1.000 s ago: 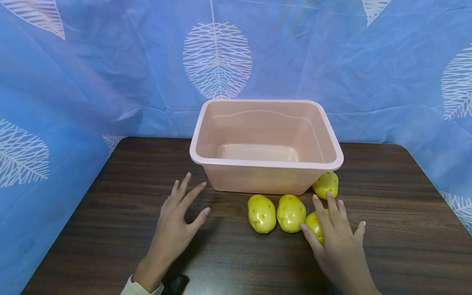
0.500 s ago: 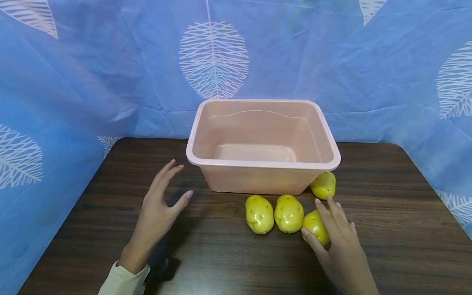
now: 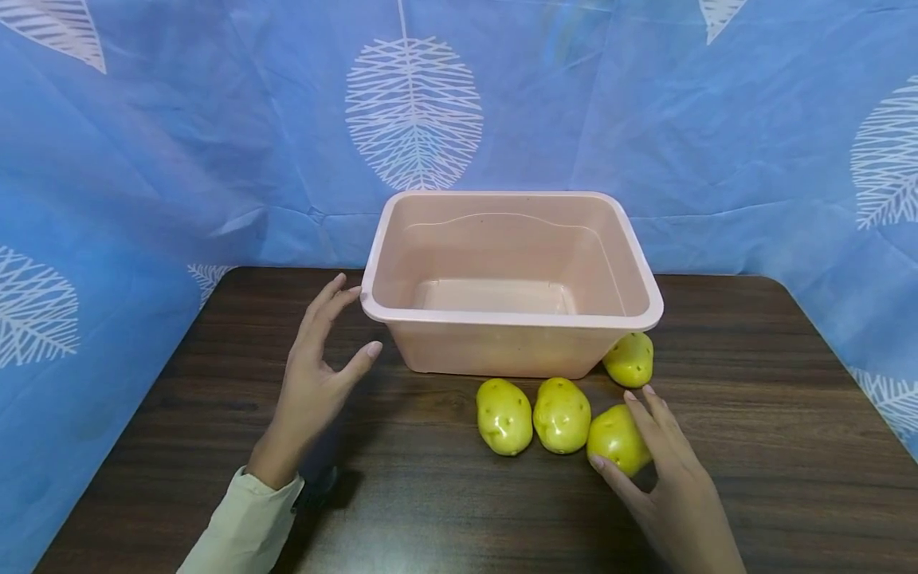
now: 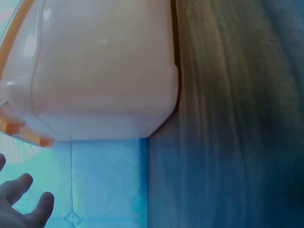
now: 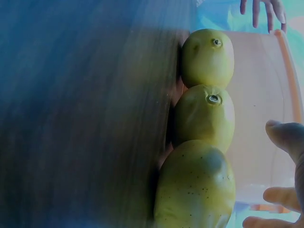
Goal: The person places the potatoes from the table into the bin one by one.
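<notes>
My left hand [image 3: 307, 391] hovers left of a pale pink plastic bin [image 3: 495, 348], fingers spread and fingertips close to its left rim. It holds nothing. On the right, my right hand [image 3: 677, 490] reaches over the nearest glossy yellow potato [image 3: 613, 440], thumb at its front and fingers behind it. The right wrist view shows the fingers loosely bent and apart from this potato [image 5: 194, 190]. Beside it lie a middle potato [image 3: 562, 418] and a left potato [image 3: 505, 418], forming a row in front of the bin. Another potato [image 3: 631, 363] sits by the bin's front right corner.
A dark wood-grain table [image 3: 445, 510] carries everything. Behind it hangs a blue cloth [image 3: 287, 119] with white leaf prints, close to the bin's back. The bin's inside shows only its bare floor.
My left hand has moved left, then forward to the bin's left rim. My right hand has drawn back slightly, uncovering more of the nearest potato. The bin and potatoes stay put.
</notes>
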